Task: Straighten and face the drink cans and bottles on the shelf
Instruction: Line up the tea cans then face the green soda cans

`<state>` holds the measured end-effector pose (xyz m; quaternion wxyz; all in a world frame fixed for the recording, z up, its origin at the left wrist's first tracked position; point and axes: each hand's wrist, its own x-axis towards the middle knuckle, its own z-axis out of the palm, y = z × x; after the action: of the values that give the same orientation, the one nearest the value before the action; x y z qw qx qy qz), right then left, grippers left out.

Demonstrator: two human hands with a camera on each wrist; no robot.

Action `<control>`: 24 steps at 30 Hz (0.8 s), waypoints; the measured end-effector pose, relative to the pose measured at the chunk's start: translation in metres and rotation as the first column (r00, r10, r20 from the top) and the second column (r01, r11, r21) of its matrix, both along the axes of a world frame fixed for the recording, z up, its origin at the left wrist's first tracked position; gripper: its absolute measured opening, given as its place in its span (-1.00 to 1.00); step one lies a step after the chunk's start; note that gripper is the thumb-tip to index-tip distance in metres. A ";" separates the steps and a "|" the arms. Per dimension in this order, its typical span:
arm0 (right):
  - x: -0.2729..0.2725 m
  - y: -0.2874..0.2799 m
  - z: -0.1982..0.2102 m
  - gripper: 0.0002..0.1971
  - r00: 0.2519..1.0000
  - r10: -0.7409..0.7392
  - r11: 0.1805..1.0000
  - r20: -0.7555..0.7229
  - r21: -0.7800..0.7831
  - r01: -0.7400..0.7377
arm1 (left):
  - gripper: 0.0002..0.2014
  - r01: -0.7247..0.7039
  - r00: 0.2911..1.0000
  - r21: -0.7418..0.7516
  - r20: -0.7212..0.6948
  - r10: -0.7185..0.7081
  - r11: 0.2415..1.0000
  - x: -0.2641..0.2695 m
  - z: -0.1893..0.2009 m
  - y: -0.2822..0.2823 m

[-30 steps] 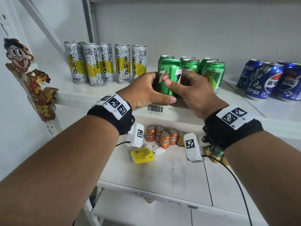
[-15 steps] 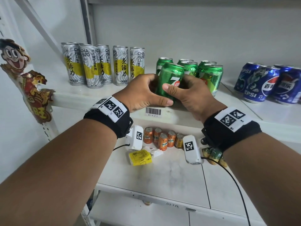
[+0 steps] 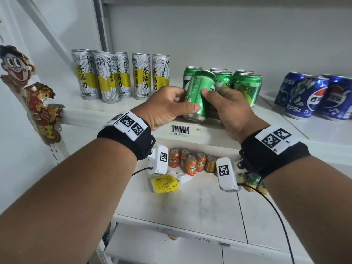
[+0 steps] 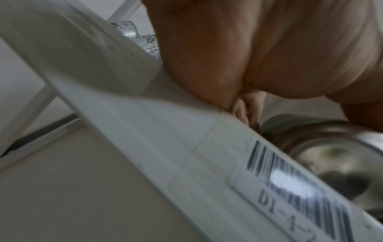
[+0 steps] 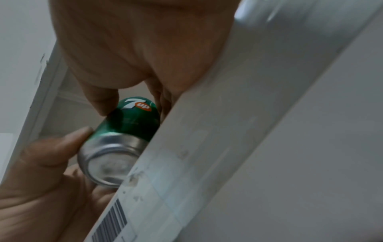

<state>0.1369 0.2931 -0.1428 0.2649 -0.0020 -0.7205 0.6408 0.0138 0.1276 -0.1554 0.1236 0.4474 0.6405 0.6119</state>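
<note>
Both hands hold one green 7up can (image 3: 200,92) just above the front edge of the upper shelf (image 3: 118,115). The can tilts, its top leaning back and right, its silver base (image 5: 107,165) towards me. My left hand (image 3: 169,107) grips its left side with the thumb across the front. My right hand (image 3: 226,105) grips the right side, thumb on the upper body. The 7up logo (image 5: 134,104) faces down towards the right wrist view. The can's base (image 4: 331,155) shows beside the barcode label (image 4: 290,188).
Several more green cans (image 3: 245,86) stand right behind the held one. Tall silver-and-yellow tea cans (image 3: 106,77) stand to the left, blue Pepsi cans (image 3: 308,96) to the right. On the lower shelf are small orange cans (image 3: 190,162) and a yellow packet (image 3: 165,183).
The green can stood upright with its logo towards me; now it is lifted and tipped back, and the logo has turned away to the underside. Both hands kept their hold.
</note>
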 end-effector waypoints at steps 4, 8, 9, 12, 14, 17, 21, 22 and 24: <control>0.002 -0.002 0.002 -0.49 0.998 0.061 0.996 0.010 0.071 -0.061 | -0.47 -0.050 0.998 0.011 -0.035 0.050 0.999 0.001 -0.001 -0.003; 0.002 -0.002 0.001 -0.52 0.993 0.120 0.990 -0.017 0.080 -0.118 | -0.29 -0.240 0.936 -0.039 -0.273 0.220 0.970 0.008 -0.001 -0.002; 0.002 -0.002 0.001 -0.53 0.991 0.132 0.989 -0.022 0.070 -0.130 | -0.26 -0.264 0.921 -0.045 -0.307 0.239 0.963 0.009 0.000 -0.001; 0.003 -0.002 0.001 -0.53 0.990 0.138 0.989 -0.030 0.053 -0.137 | -0.21 -0.283 0.909 -0.068 -0.337 0.245 0.957 0.014 0.003 -0.002; 0.004 -0.002 0.001 -0.56 0.991 0.126 0.991 -0.034 0.046 -0.125 | -0.20 -0.274 0.917 -0.089 -0.323 0.232 0.958 0.016 0.005 -0.003; 0.004 0.000 0.000 -0.56 0.993 0.113 0.993 -0.040 -0.029 -0.114 | -0.27 -0.222 0.953 -0.113 -0.234 0.191 0.969 0.017 0.006 -0.003; 0.003 0.004 -0.001 -0.59 0.996 0.079 0.992 -0.041 -0.094 -0.083 | -0.43 -0.142 0.979 -0.129 -0.165 0.120 0.981 0.017 0.006 -0.002; 0.003 0.004 -0.001 -0.61 0.996 0.079 0.992 -0.039 -0.098 -0.083 | -0.45 -0.125 0.982 -0.125 -0.159 0.104 0.984 0.017 0.006 -0.001; 0.005 0.004 0.000 -0.60 0.995 0.097 0.990 -0.037 -0.095 -0.100 | -0.39 -0.133 0.980 -0.107 -0.161 0.115 0.985 0.018 0.005 -0.001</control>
<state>0.1415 0.2968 -0.1430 0.2440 0.0311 -0.6836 0.6871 0.0317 0.1264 -0.1504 0.0611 0.4446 0.7095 0.5433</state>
